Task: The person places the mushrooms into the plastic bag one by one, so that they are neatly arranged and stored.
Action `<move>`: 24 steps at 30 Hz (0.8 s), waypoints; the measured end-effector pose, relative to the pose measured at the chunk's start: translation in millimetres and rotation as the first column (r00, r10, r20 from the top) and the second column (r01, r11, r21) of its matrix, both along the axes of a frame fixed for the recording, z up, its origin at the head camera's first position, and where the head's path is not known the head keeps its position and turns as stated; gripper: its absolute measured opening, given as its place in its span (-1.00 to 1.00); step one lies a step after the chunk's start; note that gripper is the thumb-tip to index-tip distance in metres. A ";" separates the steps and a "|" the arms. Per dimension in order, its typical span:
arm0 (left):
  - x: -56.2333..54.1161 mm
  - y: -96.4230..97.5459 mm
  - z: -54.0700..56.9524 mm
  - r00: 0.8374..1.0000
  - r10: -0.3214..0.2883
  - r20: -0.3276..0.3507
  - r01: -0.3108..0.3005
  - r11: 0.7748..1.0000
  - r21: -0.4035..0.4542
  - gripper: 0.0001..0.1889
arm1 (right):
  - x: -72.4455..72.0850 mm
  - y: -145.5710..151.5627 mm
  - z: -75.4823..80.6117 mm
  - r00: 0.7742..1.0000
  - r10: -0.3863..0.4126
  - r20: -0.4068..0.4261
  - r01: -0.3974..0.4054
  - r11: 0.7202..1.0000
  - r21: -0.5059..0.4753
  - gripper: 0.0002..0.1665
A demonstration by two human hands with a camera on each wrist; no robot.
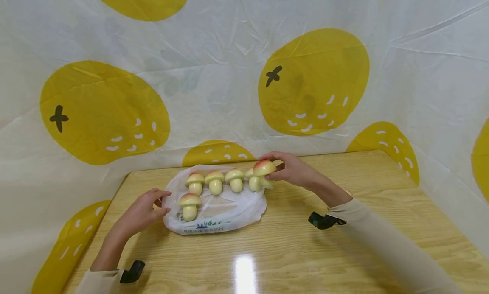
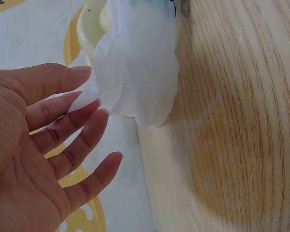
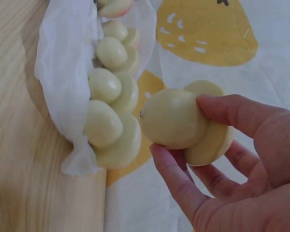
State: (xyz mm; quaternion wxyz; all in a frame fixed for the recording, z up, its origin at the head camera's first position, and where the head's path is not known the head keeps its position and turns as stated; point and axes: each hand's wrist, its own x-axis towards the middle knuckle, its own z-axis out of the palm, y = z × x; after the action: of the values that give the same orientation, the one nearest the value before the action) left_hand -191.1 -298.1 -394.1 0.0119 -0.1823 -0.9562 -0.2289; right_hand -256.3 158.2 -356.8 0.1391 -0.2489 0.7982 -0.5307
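A pale yellow mushroom point(image 1: 265, 167) with a red-tinged cap is held in my right hand point(image 1: 292, 170), between thumb and fingers. In the right wrist view, the same mushroom's rounded stem point(image 3: 171, 118) points left, away from the palm of my right hand point(image 3: 251, 154). Several similar mushrooms point(image 1: 215, 183) lie on a white plastic bag point(image 1: 244, 211) with green and blue print; one mushroom point(image 1: 189, 206) is nearer its left edge. My left hand point(image 1: 139, 211) is at that edge, thumb and fingers apart. In the left wrist view, a thin bag corner point(image 2: 89, 94) lies against its fingers.
The bag lies on a light wood-grain table point(image 1: 290, 247) near its back edge. White sheeting point(image 1: 214, 94) printed with yellow fruit stands behind and at both sides. A dark strap piece point(image 1: 324, 220) is at the right wrist, another point(image 1: 132, 272) at the left.
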 end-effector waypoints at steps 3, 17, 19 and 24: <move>0.6 -0.3 -1.0 1.000 -0.006 -0.002 0.006 1.000 0.004 -0.57 | 1.1 -8.7 -2.3 1.000 0.018 0.006 -0.018 1.000 0.002 -0.37; -0.6 -1.1 -2.0 1.000 -0.001 -0.002 0.001 1.000 0.000 -0.57 | 1.3 -42.2 -4.3 0.998 0.064 0.010 -0.064 0.998 0.014 -0.44; -1.0 -1.1 -1.4 1.000 0.000 -0.002 0.000 1.000 -0.001 -0.57 | 0.7 -46.7 -5.3 0.997 0.071 -0.002 -0.071 0.997 0.006 -0.44; -0.7 -0.6 -0.9 1.000 -0.002 0.002 0.002 1.000 0.001 -0.57 | 0.7 -57.2 -7.8 0.997 0.074 -0.008 -0.074 0.997 0.007 -0.44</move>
State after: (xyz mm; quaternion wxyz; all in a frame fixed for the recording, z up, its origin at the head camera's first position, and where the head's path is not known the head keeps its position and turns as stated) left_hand -191.8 -298.7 -395.0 0.0110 -0.1830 -0.9559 -0.2294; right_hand -255.6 101.0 -364.6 0.1559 -0.2800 0.7908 -0.5215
